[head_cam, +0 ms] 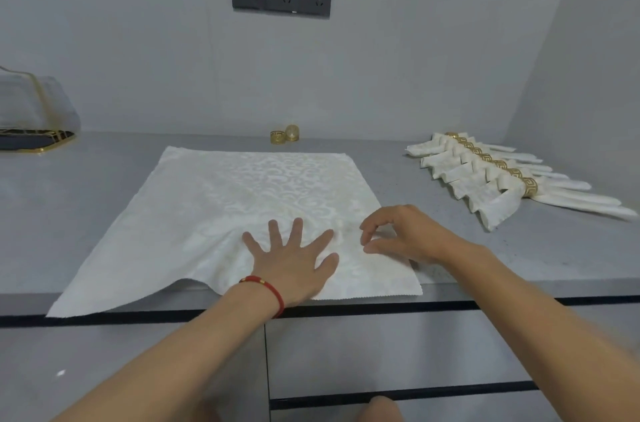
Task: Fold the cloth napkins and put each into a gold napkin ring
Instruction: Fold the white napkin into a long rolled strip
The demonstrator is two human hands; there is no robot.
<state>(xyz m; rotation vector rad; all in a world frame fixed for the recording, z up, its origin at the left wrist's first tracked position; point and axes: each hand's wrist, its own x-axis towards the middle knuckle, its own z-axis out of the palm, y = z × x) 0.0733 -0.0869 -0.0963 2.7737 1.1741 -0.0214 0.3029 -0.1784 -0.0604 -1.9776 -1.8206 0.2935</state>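
Left hand (294,266): fingers spread flat, pressing the napkin (242,207). Right hand (401,234): fingers curled over its right edge, apparently holding nothing. The napkin lies open on the tabletop (86,186); likely soft, light, slippery. Pinch corners or hems.

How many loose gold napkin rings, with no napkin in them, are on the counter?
2. Both loose rings stand side by side at the back of the counter by the wall: the left ring and the right ring, beyond the spread napkin.
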